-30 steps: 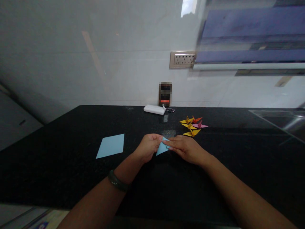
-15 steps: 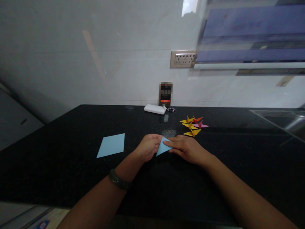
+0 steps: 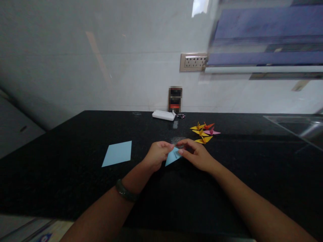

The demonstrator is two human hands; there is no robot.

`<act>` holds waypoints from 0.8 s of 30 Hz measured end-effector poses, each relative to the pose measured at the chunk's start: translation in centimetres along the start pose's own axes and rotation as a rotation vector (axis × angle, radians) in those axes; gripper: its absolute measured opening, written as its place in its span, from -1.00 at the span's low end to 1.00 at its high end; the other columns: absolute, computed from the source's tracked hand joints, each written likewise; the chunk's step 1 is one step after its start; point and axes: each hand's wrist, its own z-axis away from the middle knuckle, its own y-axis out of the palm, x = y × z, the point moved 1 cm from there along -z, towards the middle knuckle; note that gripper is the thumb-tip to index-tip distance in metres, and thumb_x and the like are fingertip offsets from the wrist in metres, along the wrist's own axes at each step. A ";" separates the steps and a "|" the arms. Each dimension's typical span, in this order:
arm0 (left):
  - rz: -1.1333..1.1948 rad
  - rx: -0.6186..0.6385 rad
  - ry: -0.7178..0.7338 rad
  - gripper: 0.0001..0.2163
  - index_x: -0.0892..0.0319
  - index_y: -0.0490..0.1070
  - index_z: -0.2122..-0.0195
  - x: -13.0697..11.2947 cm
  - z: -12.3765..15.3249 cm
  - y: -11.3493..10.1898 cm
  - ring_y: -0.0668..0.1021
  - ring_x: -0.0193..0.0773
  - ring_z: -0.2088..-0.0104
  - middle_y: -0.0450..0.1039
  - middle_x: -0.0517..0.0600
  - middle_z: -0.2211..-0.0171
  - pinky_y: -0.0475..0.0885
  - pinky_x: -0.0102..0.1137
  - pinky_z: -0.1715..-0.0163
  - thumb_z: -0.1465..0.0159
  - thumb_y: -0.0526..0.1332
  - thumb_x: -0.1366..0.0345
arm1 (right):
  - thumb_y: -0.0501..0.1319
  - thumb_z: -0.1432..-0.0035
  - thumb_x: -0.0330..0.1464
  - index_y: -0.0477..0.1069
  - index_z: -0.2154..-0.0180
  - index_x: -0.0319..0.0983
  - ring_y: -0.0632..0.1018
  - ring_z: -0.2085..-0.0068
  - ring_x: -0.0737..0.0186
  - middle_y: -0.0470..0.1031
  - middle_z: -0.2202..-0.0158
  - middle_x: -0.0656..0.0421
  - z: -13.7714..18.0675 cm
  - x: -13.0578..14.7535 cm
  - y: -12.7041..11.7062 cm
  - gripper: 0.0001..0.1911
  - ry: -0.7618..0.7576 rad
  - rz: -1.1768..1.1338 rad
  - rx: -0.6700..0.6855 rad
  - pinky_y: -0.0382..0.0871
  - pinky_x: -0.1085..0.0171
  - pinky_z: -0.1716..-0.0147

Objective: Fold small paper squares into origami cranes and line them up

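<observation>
Between my hands is a small folded piece of light blue origami paper [image 3: 172, 157], roughly triangular, with one point toward me. My left hand [image 3: 157, 155] pinches its upper left edge, thumb on top. On the paper's right side, my right hand [image 3: 196, 155] has its thumb on the surface and its forefinger curved near the top corner; its other fingers are partly hidden. A flat sheet of light blue paper [image 3: 117, 154] lies to the left of my left hand. Several folded paper cranes [image 3: 202, 132], yellow, orange and pink, sit beyond my right hand.
On the dark countertop [image 3: 75, 188], a white oblong device [image 3: 164, 115] with a beaded strap lies near the wall. A blurred-out dark upright object [image 3: 175, 99] leans behind it. A sink [image 3: 302, 129] is at the right, and a socket panel [image 3: 193, 62] is on the wall.
My right hand has gone from fingers laid flat on the folded paper to a raised, curved grip with the thumb at its edge. My left thumb has moved onto the top corner.
</observation>
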 end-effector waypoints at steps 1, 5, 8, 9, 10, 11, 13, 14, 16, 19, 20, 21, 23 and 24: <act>-0.020 -0.007 0.004 -0.82 0.30 0.34 0.57 0.0 0.1 0.1 0.35 -0.47 0.69 0.33 -0.10 0.69 0.20 -0.53 0.67 0.10 0.31 0.31 | 0.09 -0.07 -0.23 0.36 0.24 -0.26 0.42 0.40 0.32 0.43 0.38 0.15 -0.1 -0.1 0.1 -0.73 0.076 -0.040 -0.041 0.29 0.34 0.43; -0.110 0.010 0.010 -0.81 0.29 0.38 0.54 0.2 0.1 0.2 0.36 -0.45 0.67 0.36 -0.09 0.66 0.20 -0.52 0.65 0.10 0.31 0.28 | 0.09 -0.05 -0.19 0.34 0.50 -0.29 0.27 0.58 0.43 0.26 0.62 0.27 -0.2 -0.7 0.7 -0.71 0.230 -0.151 0.034 0.15 0.41 0.61; -0.143 0.030 -0.021 -0.78 0.29 0.41 0.51 0.5 0.1 0.1 0.37 -0.43 0.66 0.36 -0.07 0.66 0.21 -0.50 0.64 0.09 0.31 0.23 | 0.11 -0.02 -0.20 0.33 0.52 -0.30 0.23 0.60 0.45 0.21 0.64 0.29 -0.2 -0.8 0.9 -0.72 0.271 -0.206 0.065 0.09 0.43 0.64; -0.137 0.037 -0.031 -0.78 0.29 0.41 0.50 0.5 0.0 0.1 0.37 -0.43 0.66 0.37 -0.07 0.65 0.22 -0.49 0.64 0.10 0.31 0.23 | 0.11 -0.02 -0.21 0.33 0.53 -0.30 0.23 0.59 0.45 0.21 0.64 0.29 -0.2 -0.9 0.9 -0.73 0.277 -0.211 0.061 0.08 0.43 0.64; -0.122 0.051 -0.043 -0.77 0.29 0.42 0.49 0.6 0.0 0.0 0.38 -0.42 0.65 0.37 -0.06 0.64 0.23 -0.49 0.63 0.10 0.31 0.23 | 0.12 -0.01 -0.21 0.33 0.53 -0.30 0.22 0.59 0.45 0.21 0.64 0.29 -0.2 -0.9 0.9 -0.73 0.282 -0.210 0.055 0.08 0.44 0.64; -0.099 0.070 -0.056 -0.77 0.30 0.42 0.48 0.6 0.0 0.0 0.39 -0.41 0.63 0.39 -0.05 0.63 0.25 -0.48 0.61 0.10 0.31 0.23 | 0.12 -0.01 -0.21 0.33 0.53 -0.30 0.22 0.59 0.45 0.21 0.64 0.28 -0.1 -0.9 0.9 -0.73 0.286 -0.206 0.050 0.07 0.44 0.65; -0.046 0.118 -0.074 -0.76 0.30 0.43 0.44 0.6 0.0 0.0 0.42 -0.38 0.59 0.41 -0.03 0.60 0.28 -0.46 0.56 0.11 0.32 0.26 | 0.12 0.00 -0.21 0.33 0.54 -0.29 0.22 0.60 0.45 0.21 0.64 0.28 -0.1 -1.0 0.9 -0.73 0.297 -0.200 0.038 0.07 0.44 0.65; -0.025 0.141 -0.080 -0.76 0.30 0.43 0.43 0.6 0.1 0.0 0.43 -0.37 0.58 0.42 -0.02 0.59 0.29 -0.45 0.54 0.12 0.32 0.28 | 0.12 0.00 -0.21 0.34 0.54 -0.29 0.22 0.60 0.45 0.21 0.64 0.28 -0.2 -1.0 0.9 -0.73 0.308 -0.204 0.031 0.07 0.43 0.65; -0.009 0.165 -0.086 -0.78 0.31 0.43 0.44 0.5 0.1 0.1 0.44 -0.37 0.57 0.41 -0.02 0.58 0.31 -0.44 0.51 0.12 0.32 0.31 | 0.12 0.01 -0.22 0.34 0.53 -0.29 0.22 0.60 0.44 0.22 0.65 0.28 -0.2 -1.1 0.8 -0.74 0.330 -0.225 0.010 0.08 0.43 0.65; -0.047 0.128 -0.079 -0.84 0.31 0.42 0.50 0.5 0.1 0.1 0.42 -0.39 0.58 0.40 -0.04 0.59 0.32 -0.44 0.51 0.10 0.30 0.33 | 0.14 0.03 -0.22 0.33 0.54 -0.30 0.22 0.61 0.45 0.21 0.65 0.28 -0.3 -1.2 0.6 -0.75 0.351 -0.267 -0.024 0.10 0.43 0.65; -0.066 0.108 -0.072 -0.85 0.30 0.41 0.52 0.4 0.1 0.1 0.41 -0.40 0.58 0.39 -0.05 0.59 0.32 -0.43 0.51 0.09 0.29 0.33 | 0.14 0.03 -0.22 0.33 0.54 -0.30 0.22 0.61 0.45 0.22 0.65 0.28 -0.3 -1.3 0.6 -0.75 0.353 -0.278 -0.030 0.10 0.43 0.65; -0.085 0.090 -0.063 -0.85 0.30 0.41 0.52 0.4 0.1 0.2 0.40 -0.40 0.59 0.38 -0.06 0.60 0.33 -0.43 0.51 0.08 0.29 0.32 | 0.15 0.04 -0.23 0.33 0.53 -0.30 0.23 0.61 0.45 0.22 0.65 0.28 -0.4 -1.3 0.6 -0.76 0.354 -0.288 -0.032 0.10 0.43 0.65; -0.111 0.071 -0.049 -0.87 0.29 0.40 0.51 0.4 0.1 0.2 0.39 -0.41 0.60 0.36 -0.07 0.61 0.33 -0.43 0.52 0.05 0.27 0.32 | 0.16 0.05 -0.23 0.36 0.51 -0.30 0.24 0.60 0.44 0.24 0.64 0.27 -0.4 -1.2 0.6 -0.76 0.360 -0.312 -0.029 0.11 0.42 0.64; -0.115 0.066 -0.044 -0.87 0.29 0.40 0.51 0.4 0.1 0.3 0.38 -0.42 0.61 0.36 -0.08 0.62 0.33 -0.43 0.53 0.05 0.26 0.33 | 0.16 0.05 -0.24 0.38 0.50 -0.31 0.25 0.60 0.44 0.26 0.63 0.27 -0.4 -1.2 0.6 -0.76 0.365 -0.328 -0.030 0.12 0.42 0.63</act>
